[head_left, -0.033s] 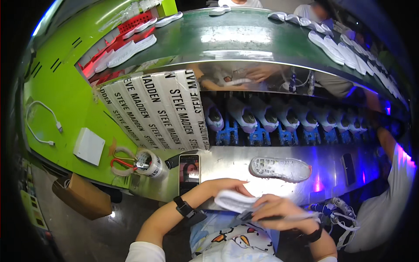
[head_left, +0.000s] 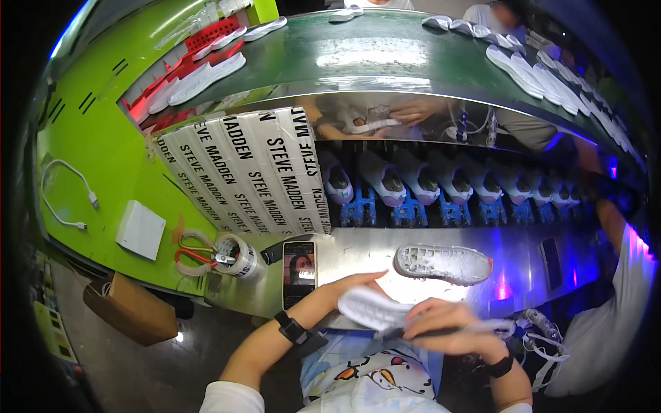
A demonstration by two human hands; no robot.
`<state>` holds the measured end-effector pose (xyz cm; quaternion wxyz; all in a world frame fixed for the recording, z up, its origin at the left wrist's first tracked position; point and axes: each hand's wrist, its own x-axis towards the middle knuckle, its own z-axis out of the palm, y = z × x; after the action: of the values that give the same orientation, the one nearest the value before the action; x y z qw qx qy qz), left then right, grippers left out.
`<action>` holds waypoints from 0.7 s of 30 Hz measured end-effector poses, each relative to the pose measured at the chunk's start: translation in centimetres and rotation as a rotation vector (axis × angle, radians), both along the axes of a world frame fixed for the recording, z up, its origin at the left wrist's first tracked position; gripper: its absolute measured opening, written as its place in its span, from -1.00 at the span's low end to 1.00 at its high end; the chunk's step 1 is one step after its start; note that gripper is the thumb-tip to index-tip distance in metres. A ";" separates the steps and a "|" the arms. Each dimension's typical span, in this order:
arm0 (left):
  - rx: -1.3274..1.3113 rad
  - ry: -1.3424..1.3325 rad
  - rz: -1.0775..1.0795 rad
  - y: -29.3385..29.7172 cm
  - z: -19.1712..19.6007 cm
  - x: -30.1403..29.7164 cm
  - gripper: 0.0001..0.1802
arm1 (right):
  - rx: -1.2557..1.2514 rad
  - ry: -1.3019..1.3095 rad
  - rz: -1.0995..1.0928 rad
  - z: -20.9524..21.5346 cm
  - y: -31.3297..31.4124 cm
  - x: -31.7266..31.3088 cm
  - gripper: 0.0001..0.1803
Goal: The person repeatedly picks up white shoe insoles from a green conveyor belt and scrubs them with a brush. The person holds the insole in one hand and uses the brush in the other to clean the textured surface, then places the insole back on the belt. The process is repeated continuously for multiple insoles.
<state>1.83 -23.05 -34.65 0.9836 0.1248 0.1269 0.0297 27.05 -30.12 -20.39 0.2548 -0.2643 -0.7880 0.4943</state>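
Observation:
My left hand holds a white shoe sole just above the near edge of the metal bench. My right hand is closed around a thin dark stick-like tool, which lies across the sole's near end. I cannot make out the tool's tip. Both wrists wear dark bands. Beyond my hands, a white shoe lies sole-up on the bench.
A phone, a tape roll and red-handled scissors sit to the left. Shoes on blue holders line the back. White soles ride a green belt above. A person in white works on my right. A cardboard box stands on the floor.

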 end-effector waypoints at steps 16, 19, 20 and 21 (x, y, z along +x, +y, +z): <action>-0.181 -0.338 1.069 -4.9 2.9 6.5 -0.29 | -0.116 0.175 -0.538 -1.4 -0.9 -4.8 -0.77; -0.189 -0.358 1.058 -4.8 2.4 6.1 -0.24 | 0.231 0.114 -0.413 -1.8 -0.8 -4.9 -0.82; -0.238 -0.423 1.034 -4.9 2.0 6.0 -0.23 | 0.215 0.115 -0.306 -2.4 -1.9 -5.0 -0.82; -0.170 -0.349 1.013 -4.6 1.4 5.5 -0.21 | -0.026 0.128 -0.248 -2.4 -2.9 -5.1 -0.84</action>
<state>7.30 -27.66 -33.26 0.8592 -0.0387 0.0078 0.5102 21.97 -33.04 -22.82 0.3602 -0.3308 -0.7248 0.4852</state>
